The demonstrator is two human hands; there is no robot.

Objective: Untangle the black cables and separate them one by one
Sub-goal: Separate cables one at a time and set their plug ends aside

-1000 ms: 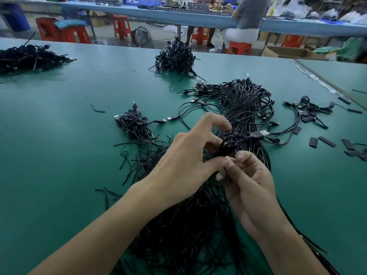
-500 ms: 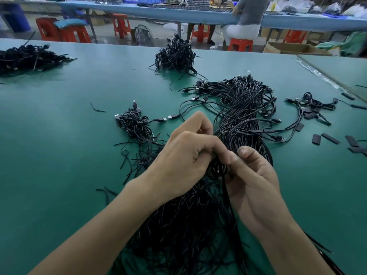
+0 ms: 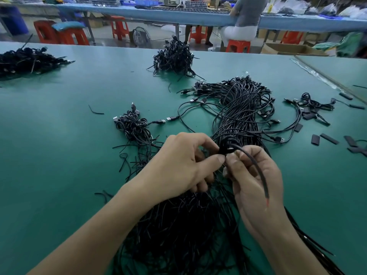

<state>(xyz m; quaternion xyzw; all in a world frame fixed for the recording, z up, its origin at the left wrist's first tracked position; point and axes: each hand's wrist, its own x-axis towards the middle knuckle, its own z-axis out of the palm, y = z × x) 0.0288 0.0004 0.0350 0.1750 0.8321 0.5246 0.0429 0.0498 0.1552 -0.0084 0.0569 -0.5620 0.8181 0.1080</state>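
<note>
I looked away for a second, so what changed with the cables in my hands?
A red-tipped cable end has come free, arcing over the right hand. Left hand and right still pinch the knot; the cable bundle beneath lies unchanged.

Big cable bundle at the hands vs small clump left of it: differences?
The big bundle is long, strands mostly parallel; the small clump is compact and coiled. The left hand and right hand pinch a cable at the bundle; the clump lies untouched. Both are black with USB plugs.
</note>
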